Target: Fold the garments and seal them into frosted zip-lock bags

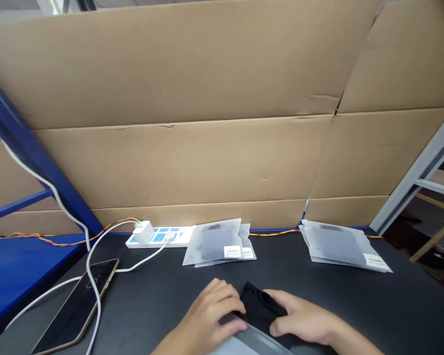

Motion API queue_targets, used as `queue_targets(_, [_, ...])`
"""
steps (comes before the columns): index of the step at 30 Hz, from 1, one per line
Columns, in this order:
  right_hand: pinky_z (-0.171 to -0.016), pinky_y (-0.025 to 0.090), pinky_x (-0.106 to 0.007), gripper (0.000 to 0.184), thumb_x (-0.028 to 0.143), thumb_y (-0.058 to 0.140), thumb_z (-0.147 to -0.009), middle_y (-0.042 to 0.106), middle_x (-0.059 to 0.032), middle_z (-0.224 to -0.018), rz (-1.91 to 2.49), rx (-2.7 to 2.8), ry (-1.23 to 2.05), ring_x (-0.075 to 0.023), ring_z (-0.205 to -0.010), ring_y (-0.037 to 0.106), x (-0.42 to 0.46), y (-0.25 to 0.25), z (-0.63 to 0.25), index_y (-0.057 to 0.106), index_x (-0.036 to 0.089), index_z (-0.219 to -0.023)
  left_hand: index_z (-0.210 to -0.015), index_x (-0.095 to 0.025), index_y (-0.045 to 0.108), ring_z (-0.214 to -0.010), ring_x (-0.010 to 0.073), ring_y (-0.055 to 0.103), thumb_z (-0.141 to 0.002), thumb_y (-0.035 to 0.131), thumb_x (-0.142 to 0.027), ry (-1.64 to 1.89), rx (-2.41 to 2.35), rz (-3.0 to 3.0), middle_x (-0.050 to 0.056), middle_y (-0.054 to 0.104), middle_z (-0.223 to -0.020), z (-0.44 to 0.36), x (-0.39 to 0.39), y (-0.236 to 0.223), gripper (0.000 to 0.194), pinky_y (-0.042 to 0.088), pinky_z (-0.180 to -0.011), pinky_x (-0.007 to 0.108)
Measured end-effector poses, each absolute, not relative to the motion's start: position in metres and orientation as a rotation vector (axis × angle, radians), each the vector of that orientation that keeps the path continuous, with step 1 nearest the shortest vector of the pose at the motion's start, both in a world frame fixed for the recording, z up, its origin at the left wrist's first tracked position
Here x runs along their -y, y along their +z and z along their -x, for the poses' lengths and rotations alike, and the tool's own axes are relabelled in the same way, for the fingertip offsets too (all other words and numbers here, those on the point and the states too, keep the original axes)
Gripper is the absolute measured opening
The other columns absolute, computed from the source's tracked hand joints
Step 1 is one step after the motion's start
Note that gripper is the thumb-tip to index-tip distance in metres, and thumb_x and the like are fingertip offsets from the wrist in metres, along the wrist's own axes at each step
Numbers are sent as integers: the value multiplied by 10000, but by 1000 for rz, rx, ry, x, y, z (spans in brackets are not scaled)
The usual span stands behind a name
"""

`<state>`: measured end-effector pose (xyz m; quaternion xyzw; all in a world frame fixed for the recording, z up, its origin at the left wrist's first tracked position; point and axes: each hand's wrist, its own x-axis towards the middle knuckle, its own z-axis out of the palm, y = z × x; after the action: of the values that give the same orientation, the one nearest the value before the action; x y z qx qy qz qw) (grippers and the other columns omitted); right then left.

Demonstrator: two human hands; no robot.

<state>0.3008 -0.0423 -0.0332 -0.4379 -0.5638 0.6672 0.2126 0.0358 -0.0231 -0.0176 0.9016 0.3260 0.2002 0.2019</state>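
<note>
At the bottom middle, my left hand [214, 315] pinches the edge of a translucent plastic bag [249, 341] between thumb and fingers. My right hand [299, 318] grips a folded piece of black cloth [258, 306], with the thumb on its near side and the fingers behind. The cloth lies right at the bag's upper edge, between my two hands. How far it reaches into the bag I cannot tell. The lower part of the bag runs out of view.
Two piles of bagged dark items lie at the back, one in the middle [216, 244] and one at the right [344, 244]. A white power strip [185, 235] with cables stands left of them. A phone [77, 305] charges at the left. Cardboard [207, 162] walls the back.
</note>
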Motion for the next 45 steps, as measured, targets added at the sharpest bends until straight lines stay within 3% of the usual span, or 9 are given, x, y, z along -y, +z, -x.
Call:
queue_targets(3, [-1043, 417, -370, 591, 299, 709, -758, 652, -53, -1335, 1298, 1534, 1795, -281, -1231, 573, 38, -38, -310, 602, 205, -1331, -1017, -243, 658, -997, 220, 569, -915, 650, -335, 531, -1090, -2302, 40, 651, -1081, -13, 9, -10, 138, 406, -902, 328])
queue_targets(7, [-1165, 270, -373, 673, 486, 636, -839, 484, -81, -1513, 1463, 1437, 1652, -273, -1394, 418, 35, -45, -314, 501, 194, -1431, -889, -214, 674, -912, 200, 569, -930, 594, -358, 360, -1114, -2068, 4, 660, -894, 5, -4, -14, 170, 426, -845, 288])
queue_targets(13, [-866, 460, -343, 319, 251, 612, -729, 731, -12, -1011, 1529, 1571, 1658, -281, -1001, 626, 38, -37, -314, 716, 186, -1023, -814, -196, 634, -844, 185, 540, -934, 554, -387, 428, -1133, -1989, -12, 620, -807, -13, 2, -29, 239, 403, -864, 296])
queue_targets(23, [-908, 424, -303, 173, 342, 613, -870, 645, 17, -978, 1149, 1742, 1447, -205, -988, 577, 40, -29, -301, 556, 235, -993, -795, -190, 571, -760, 164, 481, -962, 500, -485, 559, -1128, -1872, -29, 517, -741, -19, 2, -39, 346, 385, -710, 242])
queue_targets(28, [-925, 450, -347, 383, 511, 451, -966, 654, -56, -1202, 1265, 1713, 1542, -280, -1142, 565, 42, -30, -303, 682, 233, -1095, -731, -188, 493, -651, 134, 396, -957, 504, -503, 648, -1073, -1779, -52, 406, -662, -25, 3, -45, 388, 320, -613, 229])
queue_targets(34, [-820, 462, -302, 297, 395, 526, -936, 656, -23, -954, 1021, 1982, 1441, -205, -881, 606, 44, -25, -293, 719, 201, -822, -712, -185, 490, -627, 130, 377, -963, 500, -474, 679, -1066, -1807, -51, 409, -643, -27, 5, -45, 384, 307, -599, 238])
queue_targets(37, [-804, 463, -290, 223, 399, 604, -891, 642, -23, -942, 1077, 1868, 1371, -200, -882, 602, 45, -27, -286, 715, 206, -898, -734, -178, 520, -640, 136, 409, -963, 502, -476, 691, -1067, -1787, -41, 443, -658, -27, 5, -45, 376, 326, -610, 240])
queue_targets(40, [-755, 456, -293, 428, 513, 453, -973, 662, -15, -811, 1106, 1888, 1412, -197, -807, 599, 48, -27, -287, 721, 192, -885, -736, -176, 525, -635, 136, 422, -963, 501, -484, 711, -1073, -1765, -37, 456, -656, -28, 3, -45, 384, 336, -607, 240])
queue_targets(45, [-865, 483, -334, 430, 557, 559, -923, 712, -53, -1042, 874, 1857, 1743, -248, -985, 643, 51, -20, -296, 695, 211, -1139, -753, -176, 548, -635, 137, 450, -958, 525, -498, 774, -1054, -1711, -29, 489, -670, -27, 4, -44, 382, 357, -599, 235])
